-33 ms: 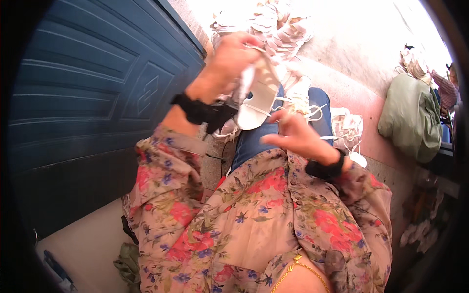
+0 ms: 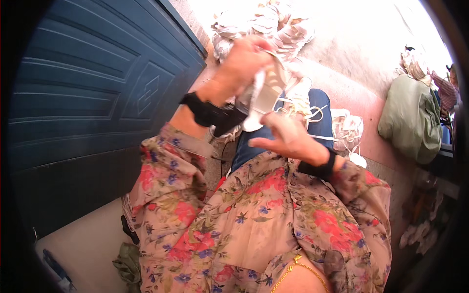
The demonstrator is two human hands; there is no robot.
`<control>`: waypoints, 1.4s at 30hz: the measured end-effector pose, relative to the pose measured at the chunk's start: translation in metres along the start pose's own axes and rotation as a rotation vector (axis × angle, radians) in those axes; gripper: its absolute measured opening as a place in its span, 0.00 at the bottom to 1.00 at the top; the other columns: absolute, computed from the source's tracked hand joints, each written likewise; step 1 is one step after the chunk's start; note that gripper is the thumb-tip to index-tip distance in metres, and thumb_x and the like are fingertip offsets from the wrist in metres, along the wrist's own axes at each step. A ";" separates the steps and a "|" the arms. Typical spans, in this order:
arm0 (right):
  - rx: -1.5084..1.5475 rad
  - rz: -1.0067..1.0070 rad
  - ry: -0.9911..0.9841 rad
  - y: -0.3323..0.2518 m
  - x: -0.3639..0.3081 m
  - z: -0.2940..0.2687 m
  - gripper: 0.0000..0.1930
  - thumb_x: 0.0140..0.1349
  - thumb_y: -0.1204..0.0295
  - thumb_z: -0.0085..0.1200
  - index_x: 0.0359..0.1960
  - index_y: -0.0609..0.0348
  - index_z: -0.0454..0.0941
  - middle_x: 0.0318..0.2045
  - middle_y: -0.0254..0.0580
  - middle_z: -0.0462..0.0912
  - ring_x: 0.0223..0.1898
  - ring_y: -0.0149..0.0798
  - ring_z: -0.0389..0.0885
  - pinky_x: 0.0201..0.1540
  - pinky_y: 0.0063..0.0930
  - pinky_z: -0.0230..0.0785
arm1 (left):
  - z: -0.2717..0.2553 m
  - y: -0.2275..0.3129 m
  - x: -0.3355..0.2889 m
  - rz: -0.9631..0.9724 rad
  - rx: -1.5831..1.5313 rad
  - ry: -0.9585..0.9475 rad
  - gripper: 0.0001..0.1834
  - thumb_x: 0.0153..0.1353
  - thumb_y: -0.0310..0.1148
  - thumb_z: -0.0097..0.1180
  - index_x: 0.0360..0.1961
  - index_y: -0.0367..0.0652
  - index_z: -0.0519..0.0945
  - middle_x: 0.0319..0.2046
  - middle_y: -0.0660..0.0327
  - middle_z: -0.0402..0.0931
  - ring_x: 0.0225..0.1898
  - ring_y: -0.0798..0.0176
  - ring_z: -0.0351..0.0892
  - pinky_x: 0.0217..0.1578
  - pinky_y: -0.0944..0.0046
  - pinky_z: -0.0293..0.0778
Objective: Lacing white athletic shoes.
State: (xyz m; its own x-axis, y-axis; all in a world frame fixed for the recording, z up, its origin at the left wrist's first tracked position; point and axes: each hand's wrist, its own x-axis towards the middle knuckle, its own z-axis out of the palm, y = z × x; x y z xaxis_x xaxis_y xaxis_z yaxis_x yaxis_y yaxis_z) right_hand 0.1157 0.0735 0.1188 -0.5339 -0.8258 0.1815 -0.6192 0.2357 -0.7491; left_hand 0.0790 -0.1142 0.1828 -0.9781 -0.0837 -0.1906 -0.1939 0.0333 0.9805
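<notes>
My left hand (image 2: 249,58) is closed round the far end of a pale piece that looks like a white shoe upper (image 2: 272,90), raised above my lap. Part of this piece is hidden behind the hand and smeared by motion. Close to its near end is my right hand (image 2: 295,139), with thumb and forefinger apart and nothing visible between them. Its other fingers are partly hidden. White and cream laces (image 2: 300,105) lie across my jeans (image 2: 318,100), beside more white shoe parts (image 2: 299,85).
Bundles of stacked white pieces (image 2: 288,36) lie on the ground ahead. Another laced bundle (image 2: 348,128) sits right of my knee. A dark blue panelled door (image 2: 97,93) stands close on the left. Farther right are a full green sack (image 2: 410,117) and another person's sleeve (image 2: 444,93).
My left hand and the shoe upper have shifted slightly right. My right hand has moved a little left, closer to the upper's near end.
</notes>
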 end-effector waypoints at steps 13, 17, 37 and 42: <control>0.587 0.500 0.066 0.031 0.022 0.001 0.18 0.59 0.64 0.46 0.22 0.70 0.75 0.15 0.38 0.75 0.16 0.29 0.68 0.18 0.31 0.58 | -0.036 -0.184 -0.021 -0.130 -0.317 0.304 0.12 0.64 0.38 0.42 0.41 0.41 0.71 0.29 0.64 0.72 0.33 0.68 0.72 0.36 0.68 0.71; 0.962 0.667 -0.011 0.036 0.009 0.003 0.15 0.62 0.64 0.45 0.21 0.59 0.71 0.11 0.26 0.64 0.11 0.21 0.58 0.13 0.21 0.50 | -0.039 -0.316 -0.062 -0.091 0.111 0.208 0.15 0.62 0.42 0.45 0.34 0.41 0.77 0.22 0.63 0.72 0.26 0.72 0.69 0.26 0.70 0.65; 1.140 0.891 0.698 0.155 -0.090 -0.028 0.14 0.64 0.60 0.43 0.29 0.57 0.72 0.25 0.35 0.78 0.13 0.23 0.64 0.13 0.19 0.59 | 0.121 -0.142 -0.051 0.329 0.983 -0.259 0.13 0.47 0.32 0.58 0.36 0.47 0.74 0.31 0.58 0.74 0.34 0.51 0.75 0.35 0.53 0.69; 1.343 1.170 0.646 0.129 -0.116 -0.014 0.11 0.63 0.65 0.39 0.31 0.59 0.69 0.28 0.44 0.76 0.19 0.33 0.71 0.20 0.27 0.70 | 0.108 -0.148 -0.044 0.504 1.165 -0.154 0.09 0.49 0.31 0.56 0.33 0.47 0.73 0.26 0.58 0.72 0.28 0.50 0.75 0.28 0.54 0.69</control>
State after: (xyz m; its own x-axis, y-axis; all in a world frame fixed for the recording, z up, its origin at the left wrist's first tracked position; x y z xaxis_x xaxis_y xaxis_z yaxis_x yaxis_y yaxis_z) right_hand 0.0899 0.2062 0.0101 -0.5973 -0.2005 -0.7766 0.7913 -0.3050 -0.5299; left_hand 0.1430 -0.0075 0.0408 -0.9459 0.3061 0.1077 0.3244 0.8832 0.3388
